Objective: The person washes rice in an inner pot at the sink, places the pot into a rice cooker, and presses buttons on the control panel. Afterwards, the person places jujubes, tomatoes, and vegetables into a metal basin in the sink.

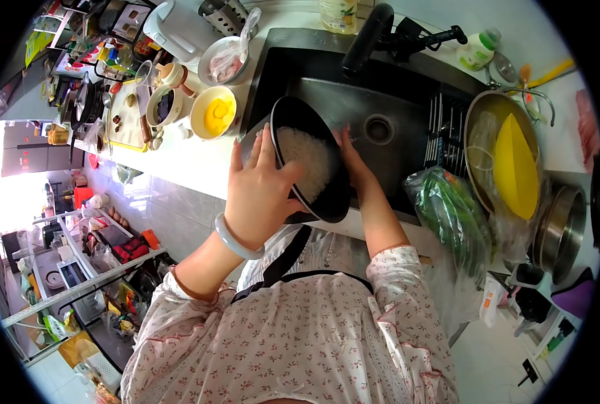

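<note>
Head | rice bowl [332, 194] tilted over dark sink [334, 94] | white counter [195, 156] | tiled floor [172, 202]

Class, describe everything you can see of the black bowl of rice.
The black bowl is deep and round-rimmed, with a dark, smooth wall; its material is unclear. White grains that look like rice cover much of its inside. It is tilted, its opening showing as a slanted oval, in front of the sink. The left hand touches its left rim; the right hand is against its right side, fingers partly hidden.
</note>
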Demonstrator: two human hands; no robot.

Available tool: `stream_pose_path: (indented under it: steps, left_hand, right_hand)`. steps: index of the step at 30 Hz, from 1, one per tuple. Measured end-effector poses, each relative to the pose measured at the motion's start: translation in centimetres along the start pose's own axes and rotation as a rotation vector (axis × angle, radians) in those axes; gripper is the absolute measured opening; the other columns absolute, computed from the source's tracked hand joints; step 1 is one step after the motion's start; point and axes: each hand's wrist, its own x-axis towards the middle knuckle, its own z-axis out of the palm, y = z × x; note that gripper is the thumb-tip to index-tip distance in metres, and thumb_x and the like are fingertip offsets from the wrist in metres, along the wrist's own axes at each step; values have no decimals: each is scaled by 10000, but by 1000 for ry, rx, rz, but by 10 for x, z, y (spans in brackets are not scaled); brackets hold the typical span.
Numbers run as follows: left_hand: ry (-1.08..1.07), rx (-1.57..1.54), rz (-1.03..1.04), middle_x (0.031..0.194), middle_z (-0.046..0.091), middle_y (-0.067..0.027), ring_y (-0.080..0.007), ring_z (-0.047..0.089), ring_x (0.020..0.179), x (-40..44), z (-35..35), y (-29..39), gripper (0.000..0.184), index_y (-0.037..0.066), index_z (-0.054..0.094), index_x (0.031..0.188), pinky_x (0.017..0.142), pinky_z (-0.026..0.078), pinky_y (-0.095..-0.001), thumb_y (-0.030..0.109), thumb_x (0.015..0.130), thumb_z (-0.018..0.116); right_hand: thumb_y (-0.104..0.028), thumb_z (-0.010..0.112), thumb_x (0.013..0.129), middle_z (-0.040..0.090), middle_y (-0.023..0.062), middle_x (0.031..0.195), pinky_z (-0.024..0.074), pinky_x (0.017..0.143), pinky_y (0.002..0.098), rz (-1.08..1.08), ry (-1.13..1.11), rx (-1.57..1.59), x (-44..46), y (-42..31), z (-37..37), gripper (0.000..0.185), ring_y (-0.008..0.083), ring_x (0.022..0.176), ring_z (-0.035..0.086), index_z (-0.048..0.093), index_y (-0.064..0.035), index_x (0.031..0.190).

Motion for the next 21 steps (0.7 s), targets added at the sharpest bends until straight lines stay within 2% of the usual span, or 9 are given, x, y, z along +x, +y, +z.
stream_pose_path:
  steps: [5, 8, 10, 12, 14, 15, 16, 18, 21]
  left_hand:
    - [-1, -147, 50, 1213, 384, -221, -314, 422, 1100, -17, 2, -37, 400, 132, 560, 803, 913, 297, -483, 294, 476, 725]
    - [8, -207, 94, 1237, 369, -194, -305, 423, 1096, -33, 25, -63, 390, 119, 544, 782, 905, 315, -476, 271, 470, 723]
    - [79, -400, 99, 1234, 372, -197, -308, 418, 1100, -40, 43, -73, 363, 99, 523, 742, 913, 319, -449, 268, 487, 718]
    - [54, -510, 134, 1268, 331, -193, -317, 356, 1151, -44, 56, -81, 520, 94, 534, 942, 941, 296, -415, 231, 484, 739]
    - [-42, -904, 114, 1321, 244, -186, -329, 261, 1209, -48, 66, -82, 870, 68, 343, 1232, 982, 243, -389, 192, 482, 766]
    - [-56, -856, 164, 1353, 159, -189, -314, 189, 1245, -55, 78, -89, 1129, 56, 27, 1327, 1007, 195, -357, 179, 500, 786]
    - [-46, -867, 162, 1353, 159, -189, -314, 189, 1245, -59, 91, -89, 1129, 56, 27, 1327, 1007, 195, -357, 179, 500, 786]
    - [35, -1522, 18, 1360, 127, -198, -286, 191, 1249, -63, 110, -89, 1106, 59, -14, 1324, 1000, 209, -335, 223, 561, 770]
    - [-97, -1370, -293, 1302, 265, -201, -263, 303, 1198, -67, 118, -88, 1020, 56, -45, 1320, 965, 272, -339, 354, 668, 680]
  right_hand:
    - [-637, 242, 787, 418, 139, 1215, 340, 924, 394, -28, 56, 88, -20, 1, -2, 738, 258, 1132, 393, 353, -69, 1244]
    - [-459, 475, 805, 410, 100, 1223, 359, 899, 381, -46, 177, 259, -36, -6, -5, 600, 226, 1078, 432, 349, -71, 1246]
    - [-415, 477, 821, 417, 83, 1220, 368, 888, 355, -141, 353, 44, -47, -14, 2, 559, 206, 1082, 429, 354, -71, 1243]
    - [-375, 453, 847, 409, 68, 1232, 321, 918, 295, -183, 362, -83, -50, -24, 6, 530, 171, 1115, 393, 337, -59, 1256]
    - [-358, 444, 856, 412, 72, 1231, 292, 931, 272, -185, 458, -235, -57, -27, 0, 511, 162, 1123, 382, 349, -43, 1247]
    - [-358, 444, 856, 412, 72, 1231, 292, 931, 272, -182, 462, -251, -59, -28, 1, 511, 162, 1123, 382, 349, -43, 1247]
    - [-339, 433, 865, 429, 76, 1210, 303, 919, 267, -214, 461, -310, -60, -28, 1, 479, 157, 1098, 401, 371, -26, 1223]
    - [-319, 422, 874, 446, 80, 1189, 314, 908, 262, -249, 460, -378, -62, -28, 6, 450, 152, 1073, 419, 394, -9, 1199]
    - [-318, 435, 872, 516, 33, 1014, 333, 829, 222, -318, 447, -478, -62, -27, 14, 408, 97, 923, 446, 465, 4, 1121]
